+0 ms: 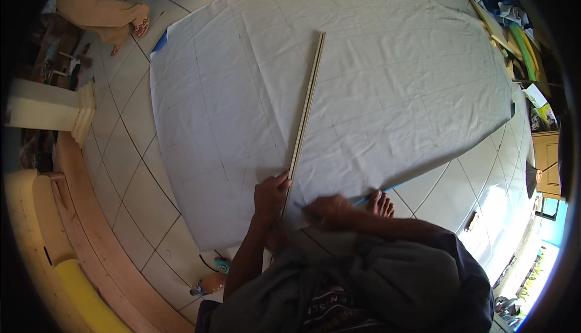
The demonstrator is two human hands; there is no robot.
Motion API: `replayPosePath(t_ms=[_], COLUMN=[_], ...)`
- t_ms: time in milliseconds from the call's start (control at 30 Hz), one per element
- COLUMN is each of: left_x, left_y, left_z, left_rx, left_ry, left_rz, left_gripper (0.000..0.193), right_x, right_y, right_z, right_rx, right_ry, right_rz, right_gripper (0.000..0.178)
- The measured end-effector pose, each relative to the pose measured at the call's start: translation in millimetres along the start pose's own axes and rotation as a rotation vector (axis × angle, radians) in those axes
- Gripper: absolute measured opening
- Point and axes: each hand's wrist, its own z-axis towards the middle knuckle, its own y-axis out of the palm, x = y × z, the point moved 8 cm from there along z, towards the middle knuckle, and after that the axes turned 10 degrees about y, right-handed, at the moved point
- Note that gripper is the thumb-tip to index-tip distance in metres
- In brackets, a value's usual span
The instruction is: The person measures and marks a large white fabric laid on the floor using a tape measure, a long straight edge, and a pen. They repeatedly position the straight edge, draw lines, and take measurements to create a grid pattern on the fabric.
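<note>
A large whitish sheet with faint ruled lines and creases lies spread on the floor. A long, narrow straight strip runs across it from near my body toward the far side. My left hand is closed on the near part of this strip, pressing it to the sheet. Just right of the strip, my right hand is closed and smeared by motion. From its fingers a thin dark pen points toward the strip, though it is blurred.
My bare foot is at the sheet's near edge, where a blue underside shows. A teal tape measure and a bottle lie near my left arm. Another person's leg is at far left, by a pillar base.
</note>
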Motion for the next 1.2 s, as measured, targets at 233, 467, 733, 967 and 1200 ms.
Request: replayPosePath(t_ms=[233, 467, 733, 967, 1200], left_x=[19.8, 80.1, 102.1, -155.8, -209.7], left_y=[-4.9, -88.2, -120.5, -105.3, -114.9], left_z=[10.6, 77.5, 84.6, -63.8, -124.6], left_rx=[0.129, 0.271, 0.487, 0.395, 0.327], left_ry=[0.101, 0.153, 0.362, -0.605, -0.688], left_rz=[0.201, -0.041, -0.317, 0.680, 0.644], left_gripper=[0.044, 0.034, 0.034, 0.064, 0.061], right_x=[22.2, 32.3, 64.2, 135.0, 132.7], right_y=[-83.1, 23.5, -55.5, -192.7, -195.3], right_z=[40.8, 17.3, 38.2, -53.0, -96.0], right_rx=[0.334, -0.135, 0.327, 0.853, 0.686], right_ry=[0.198, 0.537, 0.572, 0.852, 0.903], right_rz=[-0.086, 0.307, 0.625, 0.258, -0.162], right_gripper=[0.018, 0.040, 0.038, 0.038, 0.048])
